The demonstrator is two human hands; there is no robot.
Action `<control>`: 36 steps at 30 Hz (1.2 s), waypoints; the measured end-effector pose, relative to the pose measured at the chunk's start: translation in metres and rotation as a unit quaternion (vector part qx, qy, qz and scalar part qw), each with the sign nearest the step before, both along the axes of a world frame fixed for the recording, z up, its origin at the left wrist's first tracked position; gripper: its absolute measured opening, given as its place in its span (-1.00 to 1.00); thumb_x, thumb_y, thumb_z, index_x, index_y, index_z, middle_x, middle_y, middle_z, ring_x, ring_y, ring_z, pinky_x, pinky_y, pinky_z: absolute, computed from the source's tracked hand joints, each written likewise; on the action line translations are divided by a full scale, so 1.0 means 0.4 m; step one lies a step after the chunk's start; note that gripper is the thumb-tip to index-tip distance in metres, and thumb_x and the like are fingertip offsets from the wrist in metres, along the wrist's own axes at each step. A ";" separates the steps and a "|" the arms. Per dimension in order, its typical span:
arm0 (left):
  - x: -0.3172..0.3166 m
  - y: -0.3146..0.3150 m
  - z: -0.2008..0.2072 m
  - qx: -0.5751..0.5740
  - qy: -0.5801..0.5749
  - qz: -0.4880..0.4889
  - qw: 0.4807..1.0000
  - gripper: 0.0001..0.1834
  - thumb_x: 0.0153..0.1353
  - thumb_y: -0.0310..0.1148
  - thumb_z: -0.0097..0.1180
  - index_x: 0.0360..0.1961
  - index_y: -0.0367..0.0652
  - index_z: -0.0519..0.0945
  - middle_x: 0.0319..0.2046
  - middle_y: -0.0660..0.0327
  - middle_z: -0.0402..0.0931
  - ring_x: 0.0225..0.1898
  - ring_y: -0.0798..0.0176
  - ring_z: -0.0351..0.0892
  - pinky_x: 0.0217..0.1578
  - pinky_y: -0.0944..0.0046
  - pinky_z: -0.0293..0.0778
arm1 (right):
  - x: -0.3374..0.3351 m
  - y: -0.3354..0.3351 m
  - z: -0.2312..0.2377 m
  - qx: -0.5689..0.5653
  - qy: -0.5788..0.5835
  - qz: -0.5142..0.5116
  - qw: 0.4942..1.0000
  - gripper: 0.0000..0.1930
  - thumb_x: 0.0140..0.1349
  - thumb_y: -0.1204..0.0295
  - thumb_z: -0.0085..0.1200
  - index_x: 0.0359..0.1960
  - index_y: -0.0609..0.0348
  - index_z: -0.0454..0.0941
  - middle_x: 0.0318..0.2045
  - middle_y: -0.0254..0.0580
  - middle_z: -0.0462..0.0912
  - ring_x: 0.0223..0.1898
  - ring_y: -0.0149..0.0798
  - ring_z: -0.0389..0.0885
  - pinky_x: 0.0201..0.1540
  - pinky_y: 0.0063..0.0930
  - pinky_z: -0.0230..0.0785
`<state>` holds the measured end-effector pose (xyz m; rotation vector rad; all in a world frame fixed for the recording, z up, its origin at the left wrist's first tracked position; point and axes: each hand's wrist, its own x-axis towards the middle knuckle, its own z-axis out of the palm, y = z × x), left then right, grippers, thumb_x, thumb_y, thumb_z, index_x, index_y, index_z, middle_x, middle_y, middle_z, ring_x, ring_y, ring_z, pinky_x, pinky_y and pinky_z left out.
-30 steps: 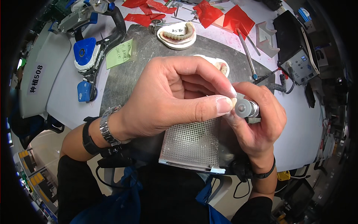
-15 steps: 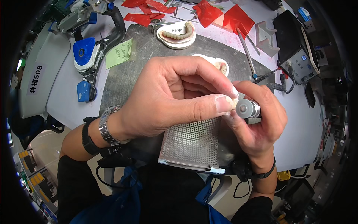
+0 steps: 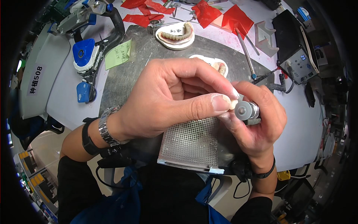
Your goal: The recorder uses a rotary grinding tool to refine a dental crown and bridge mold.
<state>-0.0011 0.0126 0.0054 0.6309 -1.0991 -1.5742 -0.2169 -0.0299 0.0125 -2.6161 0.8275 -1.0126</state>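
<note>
Between thumb and forefinger, my left hand (image 3: 179, 99) pinches a small cream-coloured dental piece, perhaps a tooth crown (image 3: 233, 104); the fingertips cover most of it. My right hand (image 3: 261, 119) is wrapped round a dental handpiece (image 3: 255, 109), whose grey grinding disc (image 3: 242, 110) faces up beside the crown. Whether disc and crown touch I cannot tell. Below the hands lies a perforated metal grille (image 3: 190, 143). Just beyond my left fingers a white plaster dental model (image 3: 223, 63) is partly hidden. Farther off stands another plaster model (image 3: 175, 44) with a row of teeth.
At the left is an articulator (image 3: 118, 33) with blue parts, near a green note (image 3: 118, 54). Red wax sheets (image 3: 207, 14) and thin tools lie at the back. A long metal instrument (image 3: 246, 54) rests at the right, before a black control box (image 3: 298, 48) with a cable.
The crown shows slightly more beyond my left thumb, and the disc has shifted a touch left. Both hands keep their grip. The control box's display reads differently.
</note>
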 end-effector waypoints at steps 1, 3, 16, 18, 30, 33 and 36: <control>0.000 0.000 0.000 -0.019 -0.002 -0.003 1.000 -0.80 0.29 -0.58 0.19 -0.08 -0.41 0.54 -0.14 -0.01 0.63 -0.12 0.27 0.69 -0.06 0.31 0.64 | 0.000 -0.001 -0.001 -0.008 0.000 -0.001 1.000 -0.62 -0.02 0.36 0.34 -0.20 0.39 0.63 -0.32 -0.07 0.71 -0.48 -0.29 0.59 -0.41 -0.48 0.40; -0.001 -0.001 -0.001 -0.005 0.001 0.000 1.000 -0.80 0.29 -0.59 0.19 -0.09 -0.41 0.54 -0.14 -0.02 0.63 -0.11 0.26 0.69 -0.06 0.31 0.65 | 0.000 -0.001 -0.001 -0.016 0.001 -0.003 1.000 -0.62 -0.02 0.35 0.34 -0.21 0.39 0.63 -0.32 -0.08 0.71 -0.48 -0.29 0.58 -0.42 -0.48 0.39; 0.000 0.002 0.002 -0.017 -0.018 0.010 1.000 -0.81 0.23 -0.65 0.23 -0.14 -0.41 0.53 -0.11 -0.08 0.61 -0.07 0.17 0.69 -0.03 0.23 0.69 | 0.001 0.000 0.003 -0.014 0.003 -0.003 1.000 -0.59 -0.05 0.35 0.36 -0.18 0.38 0.64 -0.31 -0.09 0.71 -0.52 -0.32 0.53 -0.45 -0.48 0.35; 0.000 0.002 0.002 -0.015 -0.017 0.010 1.000 -0.81 0.23 -0.65 0.22 -0.14 -0.41 0.53 -0.11 -0.08 0.61 -0.07 0.17 0.69 -0.03 0.23 0.69 | 0.002 -0.003 0.000 -0.015 0.001 -0.002 1.000 -0.59 -0.04 0.34 0.36 -0.18 0.37 0.64 -0.30 -0.09 0.71 -0.52 -0.33 0.53 -0.45 -0.48 0.35; 0.000 0.002 0.001 -0.012 -0.020 0.004 1.000 -0.81 0.22 -0.66 0.23 -0.15 -0.39 0.53 -0.11 -0.07 0.60 -0.05 0.15 0.68 -0.02 0.22 0.68 | 0.006 -0.008 -0.013 -0.036 -0.047 -0.013 0.998 -0.55 -0.22 0.30 0.48 -0.22 0.17 0.71 -0.64 -0.32 0.45 -0.65 -0.32 0.39 -0.61 -0.44 0.22; -0.001 0.002 -0.001 -0.038 -0.029 0.010 0.999 -0.80 0.21 -0.67 0.24 -0.16 -0.39 0.53 -0.12 -0.07 0.61 -0.05 0.15 0.68 0.00 0.21 0.66 | 0.005 -0.007 -0.011 -0.029 -0.026 -0.014 0.999 -0.55 -0.22 0.29 0.48 -0.22 0.17 0.71 -0.64 -0.33 0.43 -0.65 -0.33 0.38 -0.61 -0.43 0.21; 0.000 0.001 -0.002 -0.058 -0.041 0.016 0.997 -0.79 0.20 -0.68 0.25 -0.16 -0.38 0.53 -0.12 -0.07 0.62 -0.05 0.16 0.68 0.01 0.20 0.64 | 0.006 -0.006 -0.010 -0.030 -0.038 -0.013 0.999 -0.55 -0.22 0.30 0.48 -0.22 0.17 0.72 -0.64 -0.33 0.43 -0.65 -0.33 0.38 -0.61 -0.43 0.21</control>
